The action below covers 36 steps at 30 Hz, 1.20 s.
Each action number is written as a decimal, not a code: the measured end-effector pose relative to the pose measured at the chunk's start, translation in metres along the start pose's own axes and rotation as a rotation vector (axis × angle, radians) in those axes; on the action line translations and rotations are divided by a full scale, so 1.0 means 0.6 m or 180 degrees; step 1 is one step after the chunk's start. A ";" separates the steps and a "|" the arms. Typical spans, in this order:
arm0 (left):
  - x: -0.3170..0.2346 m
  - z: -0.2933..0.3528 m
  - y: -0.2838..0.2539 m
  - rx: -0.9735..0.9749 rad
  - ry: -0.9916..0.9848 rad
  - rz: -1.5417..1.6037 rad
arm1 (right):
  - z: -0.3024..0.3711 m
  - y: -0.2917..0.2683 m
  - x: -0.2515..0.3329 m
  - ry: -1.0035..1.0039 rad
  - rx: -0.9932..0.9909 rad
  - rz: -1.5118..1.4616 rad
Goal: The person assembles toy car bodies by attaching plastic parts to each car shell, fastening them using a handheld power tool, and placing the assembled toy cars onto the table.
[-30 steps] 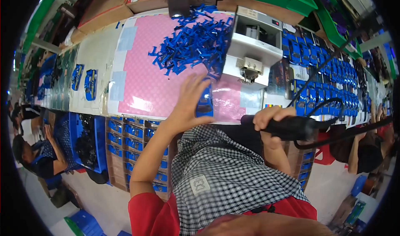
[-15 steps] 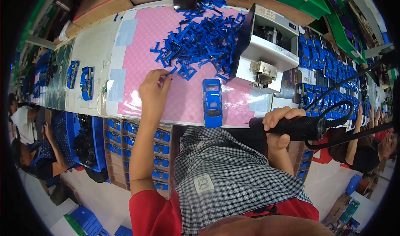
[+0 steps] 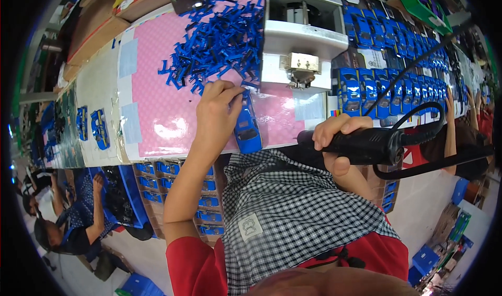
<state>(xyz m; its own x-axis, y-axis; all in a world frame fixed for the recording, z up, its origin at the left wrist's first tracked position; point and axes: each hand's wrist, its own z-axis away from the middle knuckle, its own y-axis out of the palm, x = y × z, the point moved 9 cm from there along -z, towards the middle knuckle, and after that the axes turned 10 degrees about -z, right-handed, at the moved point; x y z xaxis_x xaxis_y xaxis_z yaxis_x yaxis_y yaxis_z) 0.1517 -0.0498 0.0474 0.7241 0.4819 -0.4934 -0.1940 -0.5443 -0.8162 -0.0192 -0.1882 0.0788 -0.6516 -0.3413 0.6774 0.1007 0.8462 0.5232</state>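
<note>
A blue toy car (image 3: 248, 124) lies on the pink mat near the table's front edge, tilted a little from straight. At its far end is my left hand (image 3: 219, 105), thumb and fingers pinched together; what is between the fingertips is too small to make out. Beyond that hand spreads a heap of small blue plastic parts (image 3: 219, 40). My right hand (image 3: 340, 134) wraps round a black electric screwdriver (image 3: 366, 145), held level in front of the apron, its tip end toward the car. A cable runs from its right end.
A white-and-grey machine (image 3: 306, 40) with a metal block stands right of the heap. Rows of blue toy cars (image 3: 379, 89) fill the right side. Two cars (image 3: 99, 129) lie at the left. Below the table edge is a divided box of cars (image 3: 209, 215). Co-workers sit on both sides.
My left hand has moved right from the heap's near edge to the far end of the toy car. The view has shifted; my right hand still holds the screwdriver.
</note>
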 end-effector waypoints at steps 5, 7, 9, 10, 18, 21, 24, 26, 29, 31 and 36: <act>-0.010 0.012 0.010 0.0361 -0.0102 0.0234 | 0.013 -0.014 0.008 0.0028 -0.0113 -0.0198; 0.004 0.007 0.004 0.0349 -0.0401 0.0480 | 0.012 -0.015 0.012 0.0120 -0.0169 -0.0172; 0.000 0.002 0.003 0.0349 -0.0359 0.0440 | 0.015 -0.018 0.014 0.0205 -0.0217 -0.0138; -0.001 0.001 0.010 0.0518 -0.0437 0.0488 | 0.015 -0.016 0.013 0.0243 -0.0158 -0.0136; 0.003 -0.005 0.022 0.0970 -0.0323 0.0257 | 0.024 -0.017 0.024 0.0329 -0.0195 -0.0223; -0.004 -0.005 0.012 0.0866 -0.0300 0.0112 | 0.025 -0.019 0.027 0.0275 -0.0146 -0.0095; -0.002 -0.006 0.011 0.0845 -0.0489 0.0300 | 0.025 -0.018 0.027 0.0126 -0.0064 0.0023; 0.005 -0.007 0.016 0.0939 -0.0565 0.0202 | 0.026 -0.018 0.027 0.0124 0.0000 0.0066; 0.003 -0.005 0.016 0.0917 -0.0457 0.0198 | 0.022 -0.011 0.030 0.0069 0.0135 0.0148; 0.001 -0.005 0.016 0.0892 -0.0449 0.0228 | 0.021 -0.008 0.028 0.0018 0.0189 0.0197; -0.008 -0.007 0.017 0.0911 -0.0134 -0.0177 | 0.020 -0.010 0.029 -0.0143 0.0110 0.0137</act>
<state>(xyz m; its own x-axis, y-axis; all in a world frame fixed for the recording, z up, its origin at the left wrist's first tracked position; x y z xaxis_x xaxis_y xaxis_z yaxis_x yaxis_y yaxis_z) 0.1489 -0.0603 0.0426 0.7119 0.5367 -0.4529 -0.3381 -0.3033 -0.8909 -0.0404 -0.1946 0.0813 -0.6804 -0.2863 0.6746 0.1038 0.8736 0.4754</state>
